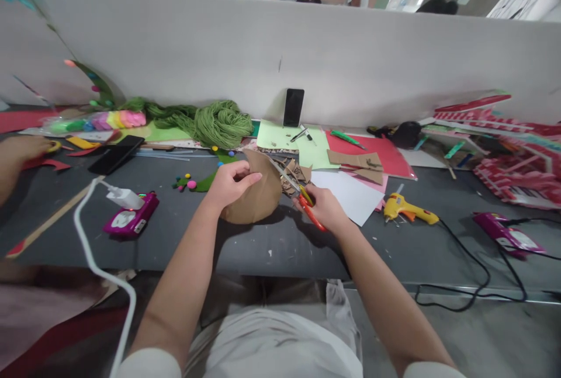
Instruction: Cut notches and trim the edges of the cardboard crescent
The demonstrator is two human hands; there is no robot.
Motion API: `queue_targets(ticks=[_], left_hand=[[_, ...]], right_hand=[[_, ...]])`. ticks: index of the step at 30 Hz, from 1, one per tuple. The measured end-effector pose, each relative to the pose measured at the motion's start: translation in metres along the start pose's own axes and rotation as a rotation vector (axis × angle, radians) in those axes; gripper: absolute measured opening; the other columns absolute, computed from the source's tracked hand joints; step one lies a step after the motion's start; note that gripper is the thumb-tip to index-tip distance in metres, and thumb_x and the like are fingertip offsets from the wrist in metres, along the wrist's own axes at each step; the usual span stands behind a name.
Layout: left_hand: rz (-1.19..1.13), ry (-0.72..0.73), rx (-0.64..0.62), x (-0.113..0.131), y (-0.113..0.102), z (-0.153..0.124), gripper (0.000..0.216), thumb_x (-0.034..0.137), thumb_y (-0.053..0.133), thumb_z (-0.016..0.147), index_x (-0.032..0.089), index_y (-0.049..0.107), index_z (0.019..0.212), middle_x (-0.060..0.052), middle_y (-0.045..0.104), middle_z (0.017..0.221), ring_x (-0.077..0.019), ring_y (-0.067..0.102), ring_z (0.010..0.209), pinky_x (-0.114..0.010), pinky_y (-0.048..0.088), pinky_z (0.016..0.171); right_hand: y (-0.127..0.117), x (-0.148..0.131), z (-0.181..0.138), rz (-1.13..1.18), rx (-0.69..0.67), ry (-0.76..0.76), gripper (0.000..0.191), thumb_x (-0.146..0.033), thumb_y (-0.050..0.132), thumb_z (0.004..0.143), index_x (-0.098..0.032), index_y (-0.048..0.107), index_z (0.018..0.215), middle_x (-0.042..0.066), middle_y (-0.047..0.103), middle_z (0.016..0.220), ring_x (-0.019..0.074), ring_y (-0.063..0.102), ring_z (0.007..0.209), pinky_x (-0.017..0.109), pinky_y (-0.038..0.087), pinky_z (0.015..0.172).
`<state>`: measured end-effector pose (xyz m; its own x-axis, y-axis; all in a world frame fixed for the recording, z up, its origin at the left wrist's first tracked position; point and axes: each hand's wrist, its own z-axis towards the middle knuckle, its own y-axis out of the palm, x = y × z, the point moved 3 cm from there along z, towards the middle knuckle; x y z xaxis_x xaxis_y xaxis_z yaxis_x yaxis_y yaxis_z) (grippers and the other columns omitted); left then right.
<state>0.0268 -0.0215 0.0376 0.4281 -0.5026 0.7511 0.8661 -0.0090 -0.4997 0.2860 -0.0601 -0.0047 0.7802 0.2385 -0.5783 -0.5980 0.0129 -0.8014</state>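
My left hand [234,184] pinches the edge of a rounded piece of brown cardboard [256,197], raised a little off the dark table. In my right hand [323,205] are scissors [312,212] with red and yellow handles. Their blades point up and left, touching the cardboard's upper right edge; how far apart the blades are I cannot make out. Cardboard scraps [298,170] lie just behind the scissors. A white sheet of paper [348,194] is to the right of my right hand.
A yellow glue gun [407,210] with a black cord lies right. Purple power strips [131,217] sit on both sides. Green yarn [221,124], a propped phone [293,107] and a green cutter [346,138] are at the back. Another person's hand [26,153] is at far left.
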Motion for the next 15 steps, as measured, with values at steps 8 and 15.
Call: queue_targets(ticks=[8, 15], left_hand=[[0.028, 0.017, -0.022, 0.0014, 0.0011, 0.001, 0.038, 0.04, 0.069, 0.088, 0.019, 0.049, 0.064, 0.004, 0.045, 0.059, -0.0115, 0.04, 0.057, -0.027, 0.03, 0.055], [0.001, 0.033, -0.03, 0.0048, 0.0002, 0.0025, 0.039, 0.039, 0.07, 0.087, 0.019, 0.048, 0.062, 0.004, 0.04, 0.058, -0.0107, 0.036, 0.055, -0.026, 0.028, 0.053]], right_hand=[[0.0009, -0.0011, -0.002, -0.049, 0.041, 0.03, 0.03, -0.048, 0.063, 0.082, -0.022, 0.055, 0.069, 0.003, 0.062, 0.065, 0.017, 0.052, 0.06, 0.027, 0.032, 0.059], [-0.0004, 0.0002, -0.0018, -0.099, 0.077, 0.032, 0.028, -0.045, 0.064, 0.079, -0.022, 0.058, 0.065, 0.003, 0.061, 0.06, 0.0169, 0.051, 0.057, 0.027, 0.033, 0.059]])
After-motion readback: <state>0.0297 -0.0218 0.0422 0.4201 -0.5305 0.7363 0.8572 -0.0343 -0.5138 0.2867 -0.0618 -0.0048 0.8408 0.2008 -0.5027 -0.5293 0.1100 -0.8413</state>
